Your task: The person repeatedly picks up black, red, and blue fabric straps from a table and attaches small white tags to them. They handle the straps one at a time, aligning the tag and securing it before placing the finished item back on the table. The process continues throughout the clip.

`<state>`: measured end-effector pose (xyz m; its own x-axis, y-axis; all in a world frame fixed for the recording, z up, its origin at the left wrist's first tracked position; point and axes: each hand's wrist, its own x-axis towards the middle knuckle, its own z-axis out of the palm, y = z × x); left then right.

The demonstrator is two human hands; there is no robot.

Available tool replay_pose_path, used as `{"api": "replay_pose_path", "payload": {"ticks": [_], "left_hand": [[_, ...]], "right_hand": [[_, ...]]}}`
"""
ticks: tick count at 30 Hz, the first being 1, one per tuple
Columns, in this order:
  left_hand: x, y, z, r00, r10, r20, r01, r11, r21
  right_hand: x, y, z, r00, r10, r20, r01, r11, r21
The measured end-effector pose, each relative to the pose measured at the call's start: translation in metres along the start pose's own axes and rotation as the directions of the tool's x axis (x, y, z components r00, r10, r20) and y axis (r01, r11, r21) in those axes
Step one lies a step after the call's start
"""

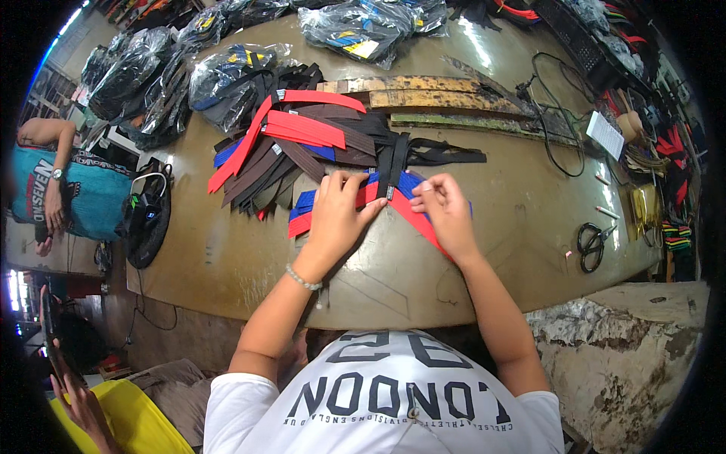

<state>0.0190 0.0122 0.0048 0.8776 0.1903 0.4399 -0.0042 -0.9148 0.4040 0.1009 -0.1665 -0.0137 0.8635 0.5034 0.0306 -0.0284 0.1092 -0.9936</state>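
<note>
In front of me on the table lies a folded belt [409, 217], red along the near side and blue along the far side. A black strap [388, 165] crosses its middle, with a small label at the near end. My left hand [338, 214] grips the belt left of the strap, its thumb reaching toward the label. Just right of the strap, my right hand [445, 214] is over the belt with its fingertips pinched together; what they hold, if anything, is too small to name. Beyond my left hand is a heap of red, brown and black belts [281, 163].
Wooden strips [446, 100] lie beyond the hands. Plastic-wrapped bundles [355, 34] line the far edge. To the right are black scissors [592, 246], a white card [605, 136] and a looped cable [556, 155]. At left stands a person in teal [91, 193] beside a black bag [149, 219].
</note>
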Motion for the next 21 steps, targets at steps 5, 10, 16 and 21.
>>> {"api": "replay_pose_path", "payload": {"ticks": [5, 10, 16, 21], "left_hand": [[0.012, 0.007, 0.006, 0.934, -0.218, 0.284, 0.308, 0.894, -0.326], [0.026, 0.025, 0.011, 0.899, -0.28, 0.337, 0.342, 0.93, -0.138], [0.029, 0.009, 0.014, 0.891, -0.234, 0.388, 0.378, 0.856, -0.353], [0.019, -0.006, 0.007, 0.897, -0.215, 0.385, 0.392, 0.791, -0.471]], "right_hand": [[0.001, 0.006, -0.004, 0.989, -0.084, -0.119, 0.071, 0.991, -0.111], [0.001, 0.012, 0.002, 0.979, -0.172, -0.108, 0.158, 0.98, -0.124], [0.0, 0.014, 0.006, 0.983, -0.169, -0.076, 0.146, 0.959, -0.243], [0.0, 0.009, 0.013, 0.961, -0.253, -0.112, 0.196, 0.907, -0.372]]}}
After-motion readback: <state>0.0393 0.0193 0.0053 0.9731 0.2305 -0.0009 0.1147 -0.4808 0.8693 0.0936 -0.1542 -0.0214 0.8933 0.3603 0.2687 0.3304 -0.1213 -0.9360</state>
